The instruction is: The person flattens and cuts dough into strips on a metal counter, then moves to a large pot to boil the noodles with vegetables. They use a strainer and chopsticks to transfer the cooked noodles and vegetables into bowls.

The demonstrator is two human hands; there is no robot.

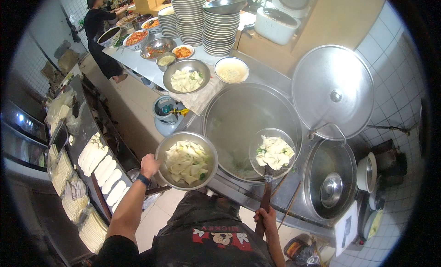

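My left hand (150, 165) grips the rim of a stainless steel bowl (186, 161), which holds wide flat noodles with green leaves. My right hand (266, 217) is closed round the wooden handle of a skimmer (265, 194). Noodles and greens (274, 152) lie in the skimmer's round basket, over the near right part of a large pot (248, 119) of cloudy liquid. A second steel bowl with noodles (186, 76) stands beyond the pot on the left, on a cloth (200, 94). Beside it is a white bowl with thin noodles (231, 70).
A metal lid (332, 91) leans at the right above a smaller pot (330, 179). Stacked bowls (221, 33) and bowls of toppings (136, 39) stand on the far counter. A gas cylinder (166, 119) is on the floor. Dough strips (103, 170) lie left. A person (100, 36) stands far left.
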